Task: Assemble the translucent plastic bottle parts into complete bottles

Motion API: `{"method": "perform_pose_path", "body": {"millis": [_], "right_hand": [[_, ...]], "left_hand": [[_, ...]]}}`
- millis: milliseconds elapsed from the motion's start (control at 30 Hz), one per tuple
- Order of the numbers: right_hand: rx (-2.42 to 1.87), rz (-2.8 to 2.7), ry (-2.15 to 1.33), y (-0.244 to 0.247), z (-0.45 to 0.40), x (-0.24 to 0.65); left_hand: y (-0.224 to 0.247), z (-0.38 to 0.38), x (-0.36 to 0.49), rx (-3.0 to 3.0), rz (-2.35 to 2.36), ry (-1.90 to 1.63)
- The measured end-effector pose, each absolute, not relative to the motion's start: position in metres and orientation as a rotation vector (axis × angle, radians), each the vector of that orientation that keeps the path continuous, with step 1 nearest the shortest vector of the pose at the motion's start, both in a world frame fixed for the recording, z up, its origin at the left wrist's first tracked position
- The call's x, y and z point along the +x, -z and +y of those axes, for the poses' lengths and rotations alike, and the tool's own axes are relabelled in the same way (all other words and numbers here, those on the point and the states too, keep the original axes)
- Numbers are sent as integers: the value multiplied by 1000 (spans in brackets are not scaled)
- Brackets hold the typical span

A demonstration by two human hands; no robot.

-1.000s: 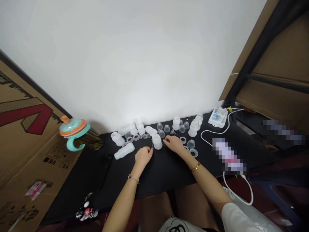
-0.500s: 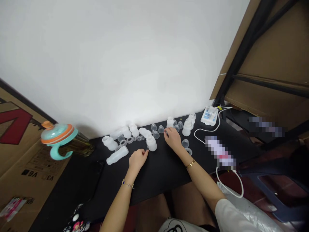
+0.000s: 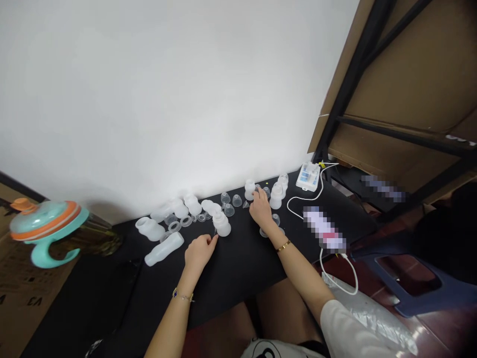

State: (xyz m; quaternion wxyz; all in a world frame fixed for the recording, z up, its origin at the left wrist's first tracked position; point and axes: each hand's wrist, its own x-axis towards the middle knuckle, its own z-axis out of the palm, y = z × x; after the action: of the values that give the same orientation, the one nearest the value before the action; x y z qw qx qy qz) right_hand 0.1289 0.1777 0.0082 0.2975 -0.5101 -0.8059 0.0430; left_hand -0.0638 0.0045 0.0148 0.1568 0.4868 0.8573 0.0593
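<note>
My left hand (image 3: 201, 252) rests on the black table, thumb and forefinger pinched beside a small white baby bottle (image 3: 222, 224) with a stepped neck. A thin sliver shows at those fingertips, too small to name. My right hand (image 3: 261, 209) reaches over clear domed pieces (image 3: 266, 192) at the back, fingers slightly apart, close to a white bottle (image 3: 249, 190). More clear domes (image 3: 237, 200) and a small clear cone (image 3: 246, 204) lie between the hands. Further clear pieces (image 3: 276, 219) are partly hidden behind my right wrist.
Left are several white bottles (image 3: 149, 228), one lying on its side (image 3: 164, 249), and clear rings (image 3: 186, 221). Two stepped bottles (image 3: 276, 195) stand right. Beyond are a power strip (image 3: 308, 176), a white cable (image 3: 292, 200) and a blurred-out object (image 3: 324, 228). A large jug (image 3: 55, 228) stands far left.
My right hand has moved right and back to the clear domes, uncovering the small clear cone. My left hand stays beside the stepped bottle. The view has turned to the right.
</note>
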Motion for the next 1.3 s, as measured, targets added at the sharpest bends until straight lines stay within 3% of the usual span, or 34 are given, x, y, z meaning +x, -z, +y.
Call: {"method": "perform_pose_path", "body": {"millis": [1033, 1300], "right_hand": [[-1640, -2338, -186, -28, 163, 140], [-1652, -2355, -192, -31, 163, 143]], "left_hand": [[-19, 3, -60, 1423, 2434, -243], [-22, 3, -63, 1380, 2456, -420]]}}
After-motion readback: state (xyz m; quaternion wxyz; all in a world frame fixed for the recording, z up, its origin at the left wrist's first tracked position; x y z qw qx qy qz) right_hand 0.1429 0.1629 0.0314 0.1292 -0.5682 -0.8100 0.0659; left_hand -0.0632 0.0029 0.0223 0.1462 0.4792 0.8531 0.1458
